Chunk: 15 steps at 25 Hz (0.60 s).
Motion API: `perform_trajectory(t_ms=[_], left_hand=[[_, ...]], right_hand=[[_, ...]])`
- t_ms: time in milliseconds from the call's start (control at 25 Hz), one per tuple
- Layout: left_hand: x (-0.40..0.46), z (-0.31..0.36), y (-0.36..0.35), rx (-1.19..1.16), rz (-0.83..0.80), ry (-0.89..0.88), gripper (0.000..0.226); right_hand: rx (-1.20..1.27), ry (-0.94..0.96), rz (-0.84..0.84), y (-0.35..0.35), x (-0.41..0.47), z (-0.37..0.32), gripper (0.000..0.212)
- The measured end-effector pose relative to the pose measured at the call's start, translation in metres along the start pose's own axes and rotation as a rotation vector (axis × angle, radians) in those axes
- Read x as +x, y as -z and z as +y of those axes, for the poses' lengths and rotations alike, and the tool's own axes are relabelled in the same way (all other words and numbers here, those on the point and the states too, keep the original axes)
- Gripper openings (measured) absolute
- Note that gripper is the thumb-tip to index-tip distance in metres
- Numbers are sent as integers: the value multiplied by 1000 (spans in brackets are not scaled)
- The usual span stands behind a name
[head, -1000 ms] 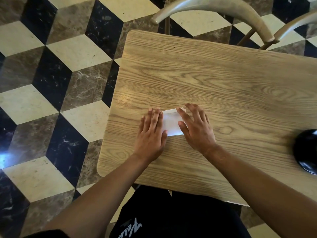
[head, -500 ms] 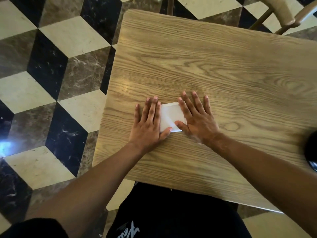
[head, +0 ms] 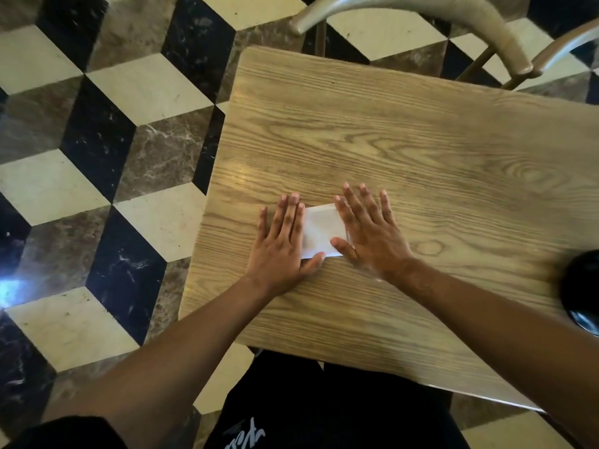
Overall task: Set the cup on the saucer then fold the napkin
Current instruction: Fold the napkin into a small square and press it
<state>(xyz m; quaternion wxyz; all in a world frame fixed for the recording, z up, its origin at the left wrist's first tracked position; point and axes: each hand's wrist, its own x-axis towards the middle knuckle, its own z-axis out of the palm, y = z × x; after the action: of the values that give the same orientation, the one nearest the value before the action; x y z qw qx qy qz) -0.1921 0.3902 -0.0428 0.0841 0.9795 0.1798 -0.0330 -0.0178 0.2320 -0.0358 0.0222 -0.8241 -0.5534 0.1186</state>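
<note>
Nearest the person, both forearms reach over the near edge of the wooden surface (head: 405,150), and each palm lies flat with fingers spread: the left hand (head: 281,238) presses on the left end of the white napkin (head: 321,229) and the right hand (head: 369,235) on its right end, so only a folded middle strip shows between them. At the right edge a dark rounded object (head: 581,291) sits on the surface, cut off by the frame, and I cannot tell if it is the cup or saucer. Beyond the far edge stands a wooden chair (head: 421,14) on the chequered floor (head: 97,140)
</note>
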Motion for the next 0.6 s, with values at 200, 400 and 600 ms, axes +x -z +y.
perform_trajectory(t_ms=[200,400,600], left_hand=[[6,9,4,9,-6,-71,114],[12,3,-2,18,-58,-75,122],[14,2,-16,17,-14,-90,122]], right_hand=[[-33,140,114,-1,11,-19,71],[-20,106,68,-12,17,-13,78],[49,113,62,-25,21,-9,82]])
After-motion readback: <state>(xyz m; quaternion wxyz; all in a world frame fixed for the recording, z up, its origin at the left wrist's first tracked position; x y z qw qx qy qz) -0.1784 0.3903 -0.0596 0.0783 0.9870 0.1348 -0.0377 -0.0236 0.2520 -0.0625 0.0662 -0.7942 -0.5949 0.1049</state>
